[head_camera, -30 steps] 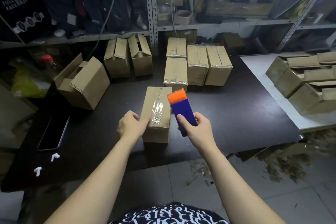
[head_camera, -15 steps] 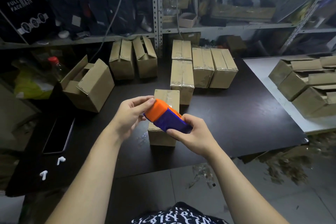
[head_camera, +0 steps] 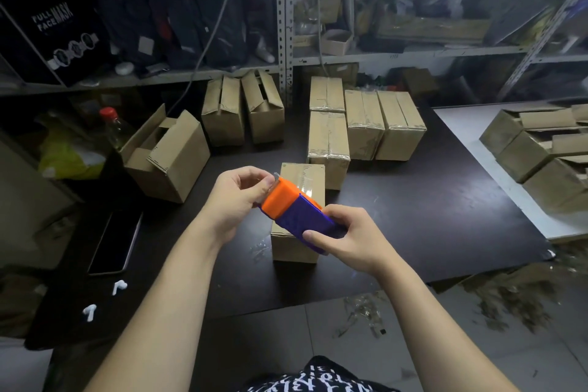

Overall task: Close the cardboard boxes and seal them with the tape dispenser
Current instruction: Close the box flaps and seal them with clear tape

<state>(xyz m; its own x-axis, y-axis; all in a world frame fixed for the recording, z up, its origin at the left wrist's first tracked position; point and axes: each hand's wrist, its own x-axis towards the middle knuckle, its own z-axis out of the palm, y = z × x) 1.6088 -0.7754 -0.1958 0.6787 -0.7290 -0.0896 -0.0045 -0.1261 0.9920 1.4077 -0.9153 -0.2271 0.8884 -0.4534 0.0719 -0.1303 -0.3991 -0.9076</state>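
Observation:
A taped cardboard box (head_camera: 294, 245) stands near the front edge of the dark table (head_camera: 429, 207). Above it I hold the orange-and-purple tape dispenser (head_camera: 292, 210). My right hand (head_camera: 343, 239) grips its purple body. My left hand (head_camera: 238, 197) pinches the clear tape end at the orange head. Several sealed boxes (head_camera: 366, 124) stand in a group behind. An open box (head_camera: 165, 156) with raised flaps lies tilted at the left, and two boxes (head_camera: 241, 108) with loose flaps stand behind it.
A phone (head_camera: 114, 242) and two white earbuds (head_camera: 105, 299) lie on the table's left part. Open boxes (head_camera: 537, 149) are stacked on a white table at the right. A bottle (head_camera: 116, 127) stands at the left. Metal shelving (head_camera: 284, 25) with clutter rises behind.
My left hand left the box top and came to the dispenser's orange head. My right hand lifted the dispenser off the box and turned it sideways above it.

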